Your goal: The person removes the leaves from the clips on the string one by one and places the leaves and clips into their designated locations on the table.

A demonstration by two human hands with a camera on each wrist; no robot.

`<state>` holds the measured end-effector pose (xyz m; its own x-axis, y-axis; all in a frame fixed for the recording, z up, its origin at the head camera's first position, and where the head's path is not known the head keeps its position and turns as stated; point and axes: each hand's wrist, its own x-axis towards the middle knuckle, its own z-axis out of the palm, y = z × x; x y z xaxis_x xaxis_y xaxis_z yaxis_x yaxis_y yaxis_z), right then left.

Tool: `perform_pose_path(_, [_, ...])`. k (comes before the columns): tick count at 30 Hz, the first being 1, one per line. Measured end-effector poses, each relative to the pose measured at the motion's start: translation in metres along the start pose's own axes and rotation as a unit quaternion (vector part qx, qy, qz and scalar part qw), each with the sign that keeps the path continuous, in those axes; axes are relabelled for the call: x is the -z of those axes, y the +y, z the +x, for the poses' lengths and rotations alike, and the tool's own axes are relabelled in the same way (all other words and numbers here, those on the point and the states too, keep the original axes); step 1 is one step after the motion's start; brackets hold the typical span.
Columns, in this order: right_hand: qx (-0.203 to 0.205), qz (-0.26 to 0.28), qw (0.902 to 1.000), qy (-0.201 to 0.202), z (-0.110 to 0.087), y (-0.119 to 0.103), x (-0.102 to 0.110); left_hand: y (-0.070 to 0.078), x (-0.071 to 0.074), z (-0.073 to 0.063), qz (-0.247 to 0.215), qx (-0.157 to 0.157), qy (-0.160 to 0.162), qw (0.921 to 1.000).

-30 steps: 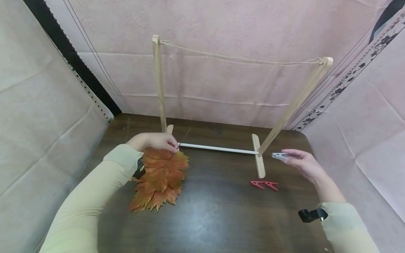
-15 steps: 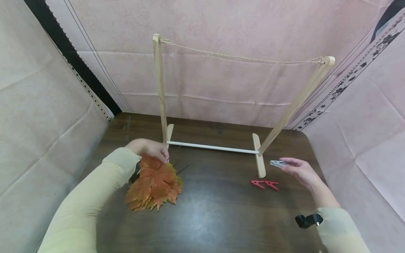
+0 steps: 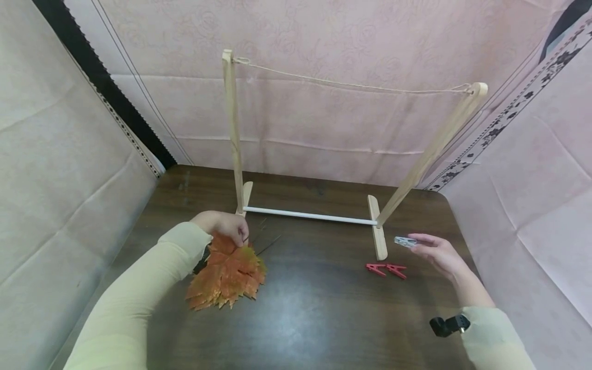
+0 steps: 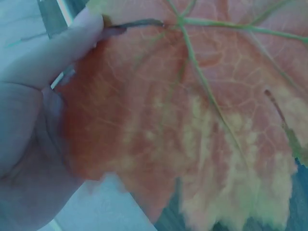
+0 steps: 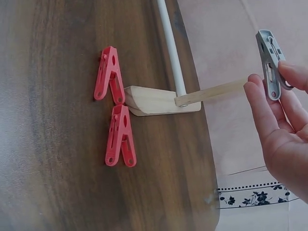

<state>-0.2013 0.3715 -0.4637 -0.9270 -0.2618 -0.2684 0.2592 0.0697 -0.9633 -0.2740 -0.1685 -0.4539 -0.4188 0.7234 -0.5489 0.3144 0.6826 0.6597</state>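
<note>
My left hand (image 3: 226, 226) pinches an orange maple-like leaf (image 3: 226, 272) by its stem, at the left over other leaves of the same kind. Up close in the left wrist view, the leaf (image 4: 207, 96) fills most of the picture, its dark stem running to my thumb (image 4: 62, 53). Thin dark stems (image 3: 270, 245) stick out to the right of the leaves. Off to the right, my right hand (image 3: 437, 254) holds a grey clothespin (image 3: 405, 241) between thumb and fingers. That clothespin (image 5: 269, 65) points away from the palm in the right wrist view.
Two red clothespins (image 3: 386, 269) lie on the dark wooden table (image 3: 296, 308), by the right foot (image 3: 379, 236) of a wooden stand. Between its two posts, a string (image 3: 333, 81) runs across the top and a white rod (image 3: 310, 216) along the bottom.
My left hand has come down and left from the white rod toward the leaves, with the leaf in its fingers. The right hand has sunk slightly, still holding the grey clothespin.
</note>
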Motion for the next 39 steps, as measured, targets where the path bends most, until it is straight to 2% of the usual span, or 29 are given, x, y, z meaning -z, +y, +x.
perform_pose_path(6, [-0.015,-0.045,0.9988,0.014,0.000,0.011,0.002,-0.002,-0.007,0.005,0.016,0.003,0.041,0.9990])
perform_pose_path(10, [-0.031,-0.072,0.9964,0.030,-0.003,0.023,0.006,-0.008,-0.014,0.011,0.022,0.006,0.086,0.9961])
perform_pose_path(19, [-0.057,-0.037,0.9963,0.052,-0.015,0.058,0.011,-0.021,-0.029,0.017,0.025,0.011,0.170,0.9851])
perform_pose_path(23, [-0.069,-0.040,0.9952,0.057,-0.020,0.071,0.010,-0.022,-0.034,0.018,0.030,0.018,0.187,0.9818])
perform_pose_path(29, [-0.089,-0.074,0.9905,0.074,-0.023,0.086,0.007,-0.025,-0.040,0.020,0.019,0.036,0.197,0.9795])
perform_pose_path(33, [-0.105,-0.125,0.9824,0.091,-0.025,0.095,0.005,-0.028,-0.043,0.022,0.012,0.036,0.202,0.9787])
perform_pose_path(39, [-0.124,-0.207,0.9648,0.105,-0.029,0.104,0.002,-0.034,-0.048,0.026,0.011,0.029,0.218,0.9756])
